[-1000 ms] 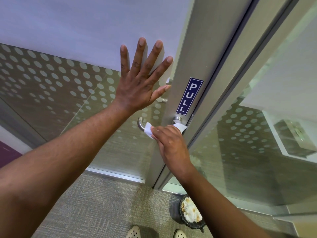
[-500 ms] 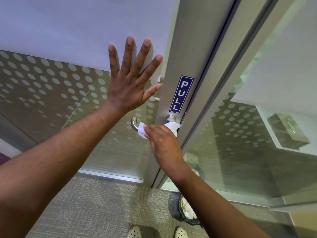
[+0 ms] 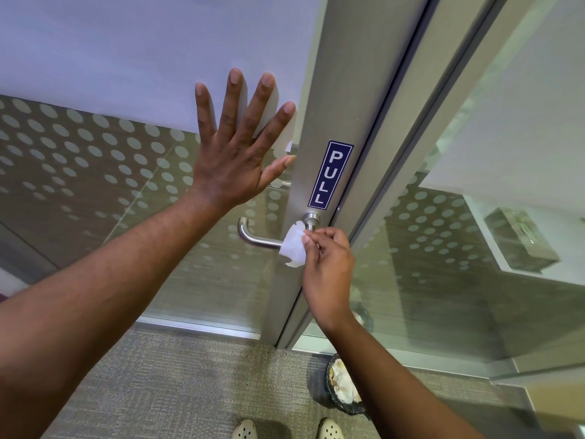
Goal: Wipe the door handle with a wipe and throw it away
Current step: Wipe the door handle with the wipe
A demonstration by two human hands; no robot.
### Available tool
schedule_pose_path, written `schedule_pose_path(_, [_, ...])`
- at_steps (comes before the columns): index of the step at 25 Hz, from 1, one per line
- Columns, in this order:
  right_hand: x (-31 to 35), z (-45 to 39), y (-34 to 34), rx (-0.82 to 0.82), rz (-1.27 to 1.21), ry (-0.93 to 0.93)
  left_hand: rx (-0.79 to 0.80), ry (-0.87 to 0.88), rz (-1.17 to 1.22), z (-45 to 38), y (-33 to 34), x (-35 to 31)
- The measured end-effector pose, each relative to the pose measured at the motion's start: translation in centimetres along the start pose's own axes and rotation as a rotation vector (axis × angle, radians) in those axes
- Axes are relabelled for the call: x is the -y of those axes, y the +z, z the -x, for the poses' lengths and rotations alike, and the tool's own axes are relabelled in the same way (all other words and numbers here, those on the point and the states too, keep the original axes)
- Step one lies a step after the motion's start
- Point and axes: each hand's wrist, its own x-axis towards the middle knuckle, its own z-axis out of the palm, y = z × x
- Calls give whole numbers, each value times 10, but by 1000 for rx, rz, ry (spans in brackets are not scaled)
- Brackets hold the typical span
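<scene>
Glass door, frosted above and dotted below, with a metal stile bearing a blue PULL sign. Left hand flat against the glass, fingers spread, gripping nothing. Right hand pinching a white wipe between thumb and fingertips, pressed on the door handle near its round base just under the sign. Lever's curved free end bare, left of the wipe. Down on the carpet, a dark bin holding crumpled paper, beside the right forearm.
</scene>
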Motion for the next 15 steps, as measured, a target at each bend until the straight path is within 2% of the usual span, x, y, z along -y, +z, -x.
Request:
schedule_pose_path(10, [5, -9, 2, -132, -189, 255, 25, -10, -12, -1, -1, 0])
schedule_pose_path(15, [5, -15, 6, -167, -216, 302, 21, -17, -8, 0, -1, -1])
